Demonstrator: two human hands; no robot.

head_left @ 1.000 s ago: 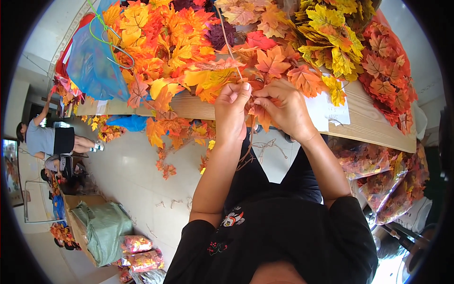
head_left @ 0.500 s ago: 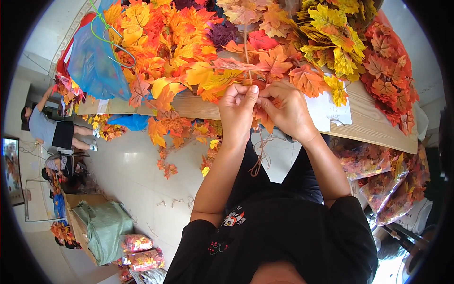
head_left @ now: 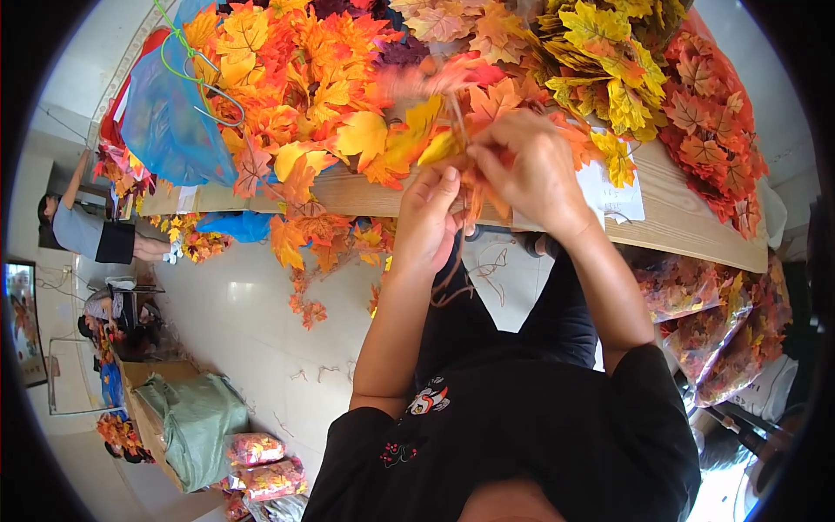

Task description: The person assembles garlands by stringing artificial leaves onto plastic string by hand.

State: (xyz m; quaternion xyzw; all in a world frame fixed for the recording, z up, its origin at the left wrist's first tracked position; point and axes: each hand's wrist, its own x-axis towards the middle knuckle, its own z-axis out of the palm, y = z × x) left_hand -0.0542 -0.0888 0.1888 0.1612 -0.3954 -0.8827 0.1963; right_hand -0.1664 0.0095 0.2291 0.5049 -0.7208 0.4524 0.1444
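Observation:
My left hand (head_left: 428, 209) is closed, thumb up, round the brown cord of an artificial maple leaf garland in front of the table edge. Beside it, my right hand (head_left: 532, 170) pinches the same cord between thumb and fingertips, slightly higher. Yellow leaves (head_left: 419, 130) and a reddish leaf (head_left: 435, 80) on the garland are smeared by motion just beyond my fingers. Orange leaf tips poke out between the hands, and thin brown cord loops (head_left: 452, 283) dangle below, over my legs. My palms hide exactly where the cord is gripped.
Orange leaves (head_left: 335, 56) heap across the wooden table (head_left: 687, 230), with yellow leaves (head_left: 613, 70) and red-orange leaves (head_left: 709, 130) to the right. A blue plastic bag (head_left: 174, 135) lies left, white paper (head_left: 624, 187) right. Bagged leaves (head_left: 704, 331) sit below; another person (head_left: 83, 222) stands far left.
My hands have come slightly apart: the right has risen, the left has dropped a little. The garland's leaves have swung and blurred, and the dangling cord loops have shifted.

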